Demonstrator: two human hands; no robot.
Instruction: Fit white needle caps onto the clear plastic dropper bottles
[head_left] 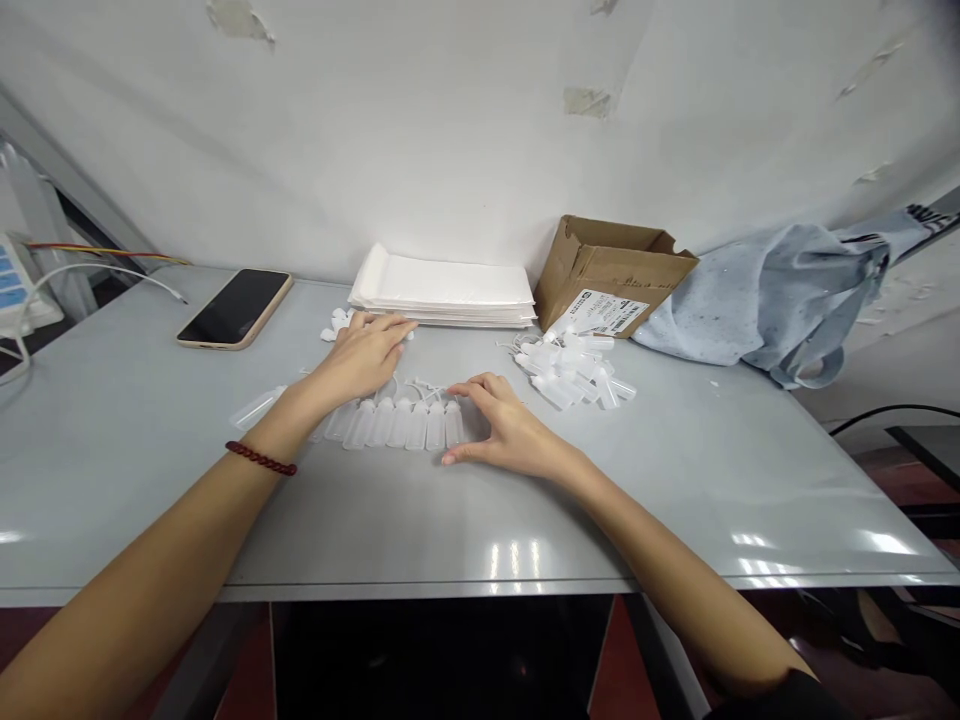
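Small translucent plastic bottles (397, 425) with white tops and thin loops lie side by side in a row across the table. My right hand (510, 428) is at the right end of this row, thumb and forefinger spread apart around the last bottle's end; whether they touch it I cannot tell. Farther back, my left hand (364, 358) reaches over the row, palm down with fingers stretched out, beside small white caps (337, 322) that it partly covers. Its forearm hides part of the row, and one more bottle (257, 408) shows to its left.
A loose pile of similar bottles (574, 372) lies right of centre, before an open cardboard box (622, 270). White padded envelopes (450, 290) are stacked against the wall. A phone (236, 308) and a cable (112, 266) lie left; light blue cloth (750, 290) drapes over the right back.
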